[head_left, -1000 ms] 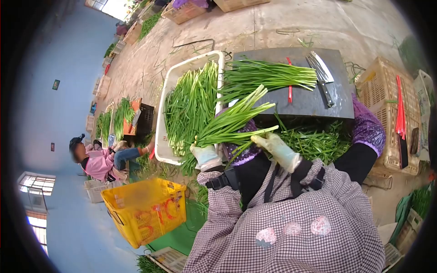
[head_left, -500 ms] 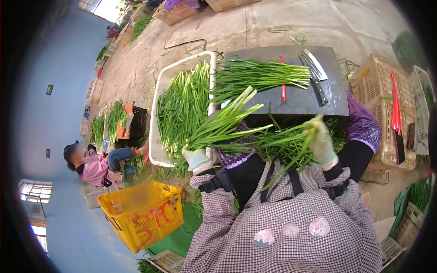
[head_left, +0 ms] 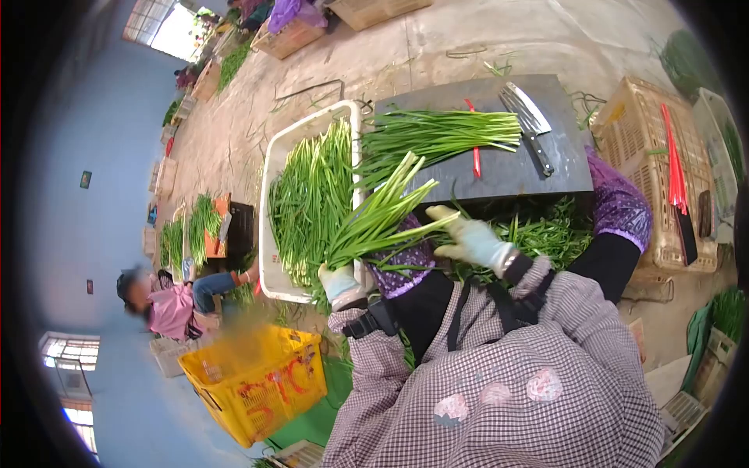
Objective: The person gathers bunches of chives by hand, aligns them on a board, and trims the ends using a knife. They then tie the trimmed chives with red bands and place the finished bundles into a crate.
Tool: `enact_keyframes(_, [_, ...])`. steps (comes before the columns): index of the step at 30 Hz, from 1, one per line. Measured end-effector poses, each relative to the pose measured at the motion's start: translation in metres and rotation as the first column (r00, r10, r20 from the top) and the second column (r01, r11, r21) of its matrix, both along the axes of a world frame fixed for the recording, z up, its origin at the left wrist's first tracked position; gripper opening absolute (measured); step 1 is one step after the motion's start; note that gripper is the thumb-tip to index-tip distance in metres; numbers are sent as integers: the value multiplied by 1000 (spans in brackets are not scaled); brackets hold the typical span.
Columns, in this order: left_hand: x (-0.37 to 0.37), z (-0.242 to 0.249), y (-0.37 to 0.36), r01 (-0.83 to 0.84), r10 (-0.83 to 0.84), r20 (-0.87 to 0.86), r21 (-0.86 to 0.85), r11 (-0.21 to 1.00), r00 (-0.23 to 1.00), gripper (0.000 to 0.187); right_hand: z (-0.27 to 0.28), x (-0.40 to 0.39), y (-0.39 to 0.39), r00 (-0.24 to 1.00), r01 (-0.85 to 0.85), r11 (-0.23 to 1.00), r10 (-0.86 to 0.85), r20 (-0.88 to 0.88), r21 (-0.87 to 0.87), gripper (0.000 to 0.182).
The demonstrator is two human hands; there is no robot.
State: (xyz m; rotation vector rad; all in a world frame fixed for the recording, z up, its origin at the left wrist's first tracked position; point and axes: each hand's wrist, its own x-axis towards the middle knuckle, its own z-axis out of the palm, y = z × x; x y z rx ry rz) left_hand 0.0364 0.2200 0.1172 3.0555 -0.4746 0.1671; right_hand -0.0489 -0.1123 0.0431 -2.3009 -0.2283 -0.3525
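Note:
My left hand (head_left: 340,285), in a pale work glove, is closed around a loose bunch of garlic chives (head_left: 382,210), whose pale ends point up and to the right. My right hand (head_left: 470,240), gloved too, has its fingers spread right at the bunch's right side, by one stalk that sticks out. On the dark board (head_left: 437,178) in front lies a sorted bundle of chives (head_left: 449,132) across a red tie strip (head_left: 477,161). A cleaver and a black-handled knife (head_left: 537,152) lie to its right. Many more chives (head_left: 312,199) fill the white crate (head_left: 269,148) on the left.
Loose green leaves (head_left: 546,234) are heaped below the board, near my knees. To the right, red strips (head_left: 676,164) and a black-handled tool lie on an upturned beige crate (head_left: 624,129). A yellow basket (head_left: 273,398) stands at lower left; beyond it sits a person in pink (head_left: 170,310).
My right hand has moved left from over the leaf heap to the bunch, and the long leaves it held are gone from it. My left hand keeps the bunch in nearly the same place.

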Motion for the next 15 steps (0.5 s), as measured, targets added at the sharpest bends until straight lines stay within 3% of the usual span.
enact_keyframes(1, [5, -6, 4, -20, 21, -36, 5, 1000, 999, 45, 1, 10, 11, 986, -137, 981, 148, -76, 136, 70])
enact_keyframes(2, [-4, 16, -8, -21, 17, -74, -54, 998, 997, 46, 8, 14, 15, 938, -235, 961, 263, -227, 144, 54])
enact_keyframes(3, [-8, 21, -11, -40, 33, -88, -77, 996, 996, 49, 6, 14, 16, 945, -231, 954, 267, -189, 192, 38])
enact_keyframes(5, [6, -13, 23, 126, -128, -24, -91, 988, 991, 52, -23, 7, 3, 972, -191, 982, 187, 143, 13, 29])
enact_keyframes(6, [8, -23, 28, 109, -111, -17, -93, 990, 994, 54, -20, -2, -15, 978, -125, 979, 95, -183, -158, 27])
enact_keyframes(7, [7, -24, 27, 114, -116, -20, -96, 989, 993, 54, -12, -12, -33, 881, -115, 935, -60, -469, -336, 25])
enact_keyframes(9, [6, -22, 22, 19, -30, -69, -154, 988, 997, 53, 1, -28, -51, 865, -83, 935, -104, -492, -343, 29])
enact_keyframes(10, [15, -44, 24, 12, -50, -56, -547, 837, 997, 51, 5, -34, -58, 847, -54, 936, -141, -512, -347, 33])
enact_keyframes(12, [20, -57, 31, 10, -79, -103, -542, 840, 992, 49, 12, -43, -67, 807, -4, 935, -206, -554, -355, 42])
enact_keyframes(13, [20, -53, 29, 6, -98, -146, -531, 847, 984, 47, 0, -28, -56, 947, 161, 987, -153, -283, 6, 52])
enact_keyframes(14, [20, -50, 25, 13, -105, -143, -529, 849, 984, 47, -10, -13, -48, 939, 181, 956, -98, -330, 232, 52])
enact_keyframes(15, [20, -47, 17, -86, -59, -241, -553, 829, 969, 45, 7, 13, -29, 934, 200, 873, -32, -356, 446, 51])
